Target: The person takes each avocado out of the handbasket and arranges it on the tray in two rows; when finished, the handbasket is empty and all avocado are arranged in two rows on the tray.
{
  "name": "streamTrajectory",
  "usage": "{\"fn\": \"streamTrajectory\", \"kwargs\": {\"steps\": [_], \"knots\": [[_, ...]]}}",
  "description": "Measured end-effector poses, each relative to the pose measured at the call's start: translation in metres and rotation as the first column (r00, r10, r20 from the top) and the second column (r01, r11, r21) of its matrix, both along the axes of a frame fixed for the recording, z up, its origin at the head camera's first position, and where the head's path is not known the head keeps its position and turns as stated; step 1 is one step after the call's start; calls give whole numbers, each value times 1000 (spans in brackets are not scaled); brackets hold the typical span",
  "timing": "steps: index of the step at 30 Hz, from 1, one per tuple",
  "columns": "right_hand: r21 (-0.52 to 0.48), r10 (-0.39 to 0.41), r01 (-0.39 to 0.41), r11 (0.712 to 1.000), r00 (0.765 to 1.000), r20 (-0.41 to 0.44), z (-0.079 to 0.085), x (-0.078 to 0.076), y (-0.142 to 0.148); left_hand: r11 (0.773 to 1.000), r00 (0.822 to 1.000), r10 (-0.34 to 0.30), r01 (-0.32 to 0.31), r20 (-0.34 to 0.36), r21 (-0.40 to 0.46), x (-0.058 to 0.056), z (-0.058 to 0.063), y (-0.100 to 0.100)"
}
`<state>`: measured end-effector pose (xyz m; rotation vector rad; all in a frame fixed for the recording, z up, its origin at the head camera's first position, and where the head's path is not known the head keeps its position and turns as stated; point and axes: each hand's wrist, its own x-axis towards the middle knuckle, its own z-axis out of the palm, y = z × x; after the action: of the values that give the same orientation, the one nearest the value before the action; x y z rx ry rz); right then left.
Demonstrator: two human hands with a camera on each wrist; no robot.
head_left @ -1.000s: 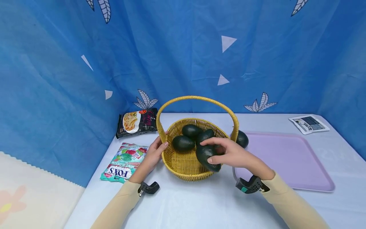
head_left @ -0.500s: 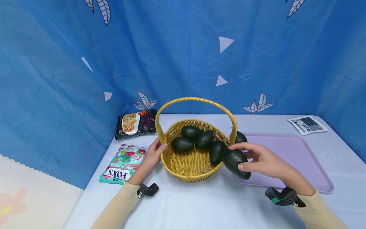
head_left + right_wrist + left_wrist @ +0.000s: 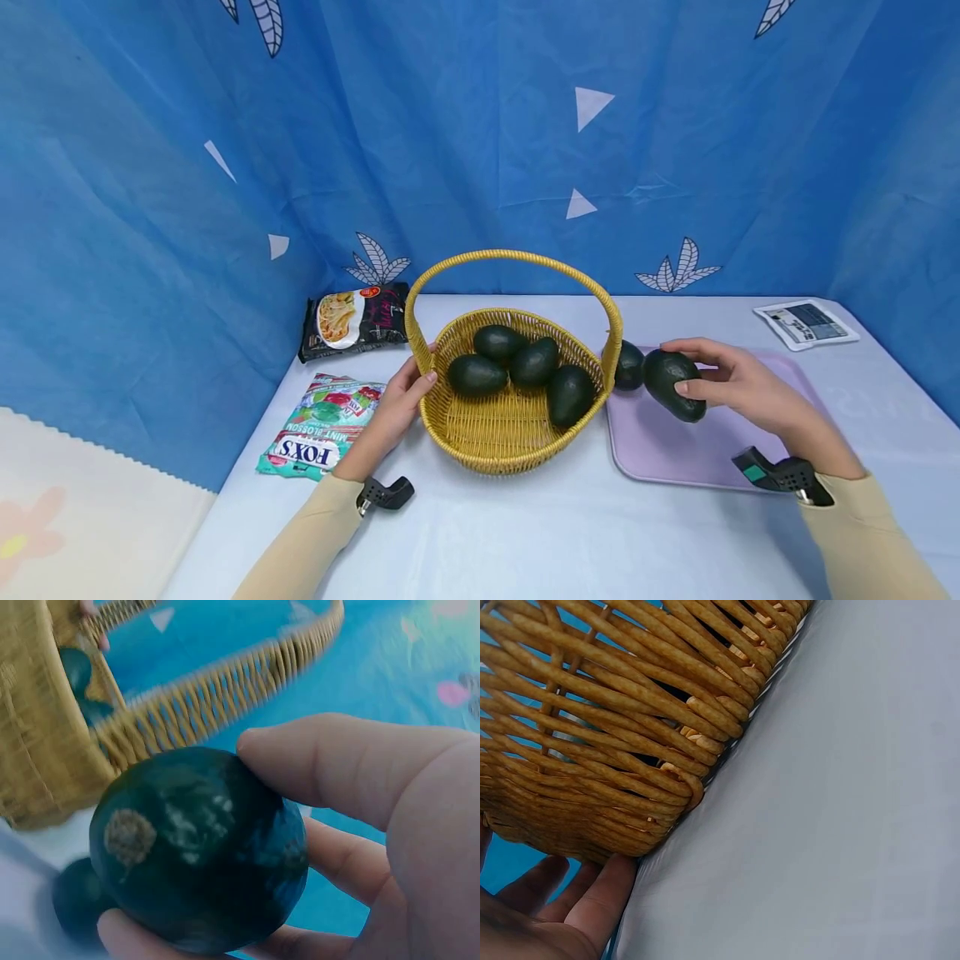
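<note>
A dark green avocado [image 3: 675, 384] is held between the thumb and fingers of my right hand [image 3: 750, 392], over the lilac tray [image 3: 652, 462]. In the right wrist view the held avocado [image 3: 199, 851] turns its stem end to the camera. Another avocado [image 3: 628, 367] lies at the tray's left end, partly behind the basket handle. The yellow wicker basket [image 3: 487, 461] contains several avocados, among them one [image 3: 570, 397] by its right wall. My left hand [image 3: 401, 400] grips the basket's left side at the handle base. In the left wrist view its fingers [image 3: 604, 896] touch the wickerwork.
Left of the basket lie a teal Fox's candy bag [image 3: 322, 427] and, behind it, a black food packet [image 3: 354, 321]. A white pouch [image 3: 806, 325] lies at the back right. Blue curtain [image 3: 495, 150] closes off the back and sides of the white table [image 3: 525, 533].
My right hand has carried an avocado out of the basket, rightward past its rim and over the tray. My left hand has stayed on the basket's side.
</note>
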<state>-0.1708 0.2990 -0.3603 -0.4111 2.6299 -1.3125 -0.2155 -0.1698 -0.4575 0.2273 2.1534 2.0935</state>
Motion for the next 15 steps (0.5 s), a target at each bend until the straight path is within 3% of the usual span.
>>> {"fn": "streamTrajectory", "kwargs": {"steps": [6,15], "knots": [[18,-75,74,997,995,60,-10,-27,13,1000,1000,3,-3,-12,-6,0,0,0],[-74,-118,131,989,980,160,-31,-56,26,1000,1000,11,-11,-13,3,1,0,1]]}}
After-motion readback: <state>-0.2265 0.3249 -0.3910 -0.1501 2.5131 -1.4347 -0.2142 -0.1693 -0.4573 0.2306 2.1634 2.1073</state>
